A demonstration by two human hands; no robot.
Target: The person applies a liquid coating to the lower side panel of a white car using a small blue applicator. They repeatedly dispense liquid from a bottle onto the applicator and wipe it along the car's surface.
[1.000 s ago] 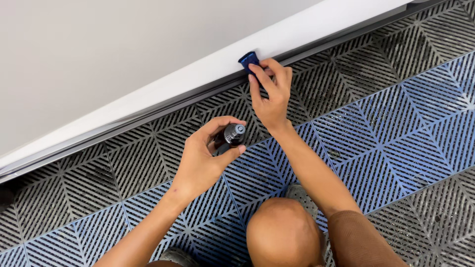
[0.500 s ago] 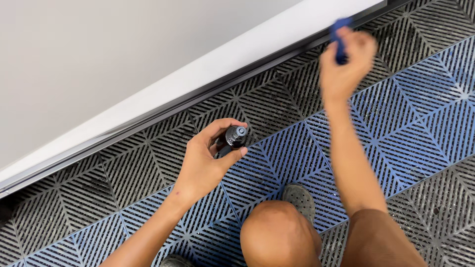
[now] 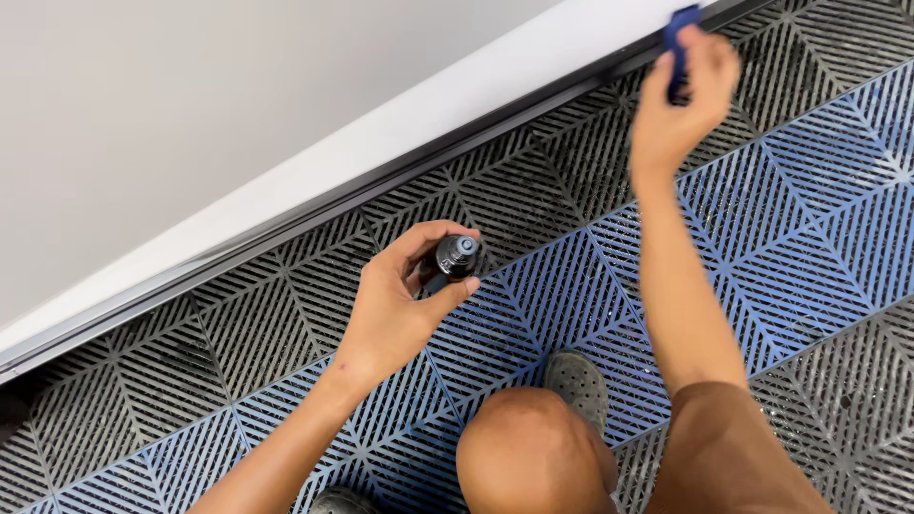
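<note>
Right hand (image 3: 681,105) slid its blue pad (image 3: 678,38) rightward — bottle (image 3: 455,259) unmoved.

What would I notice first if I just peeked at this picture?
Probably the right hand, top right, pressing a small blue pad against the dark trim under the big white panel. Next, the left hand in the middle, holding a small dark bottle over the blue and grey grid floor.

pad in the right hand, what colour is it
Blue. The pad sits pinched in the right hand, seen best in the head view.
</note>
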